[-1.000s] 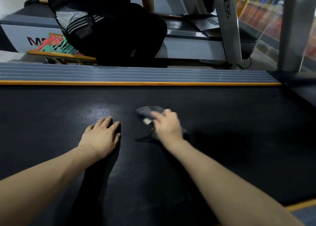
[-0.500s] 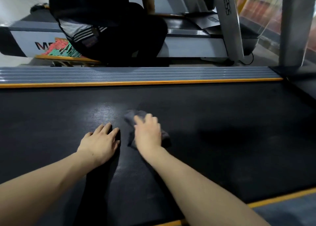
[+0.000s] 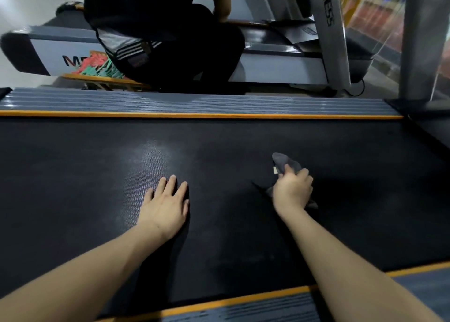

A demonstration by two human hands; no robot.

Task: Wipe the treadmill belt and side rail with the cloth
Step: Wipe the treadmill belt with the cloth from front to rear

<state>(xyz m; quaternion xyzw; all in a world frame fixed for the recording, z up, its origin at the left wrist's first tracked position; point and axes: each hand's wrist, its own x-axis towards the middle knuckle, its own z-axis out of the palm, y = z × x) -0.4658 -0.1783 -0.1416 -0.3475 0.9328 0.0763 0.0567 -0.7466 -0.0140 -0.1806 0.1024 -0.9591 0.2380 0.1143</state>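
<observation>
A: The head camera is the only view, so start there. Where is the cloth (image 3: 285,164)?

B: On the black treadmill belt (image 3: 243,146), under the person's right hand (image 3: 292,190). The fingers curl over the bunched grey fabric and grip it. One end sticks out past the knuckles toward the far side rail (image 3: 194,103), and a darker corner shows at the wrist side.

A: And the left hand (image 3: 165,204)?

B: Flat on the belt, fingers straight and spread, holding nothing. It looks like a brace for the person's weight. It lies well apart from the cloth, to its left.

A: Which way does the cloth run?

B: Its long axis seems to go from the near rail (image 3: 243,307) toward the far one, across the belt, though the fabric is dark on a dark belt and its lower edge is hard to trace.

A: What does the next stroke turn on, then?

B: In my judgement, the rail. The ribbed grey far rail with its orange edge strip (image 3: 194,115) lies straight ahead of the right hand, with bare belt between. The right hand is both the nearer one and the one with the cloth, so a push forward would carry it there. The belt work looks partly done, and a pale patch (image 3: 155,156) shows just ahead of the left fingers.

A: Anything else around?

B: A person in dark clothes (image 3: 165,29) crouches beyond the far rail, beside another treadmill (image 3: 280,68).
</observation>
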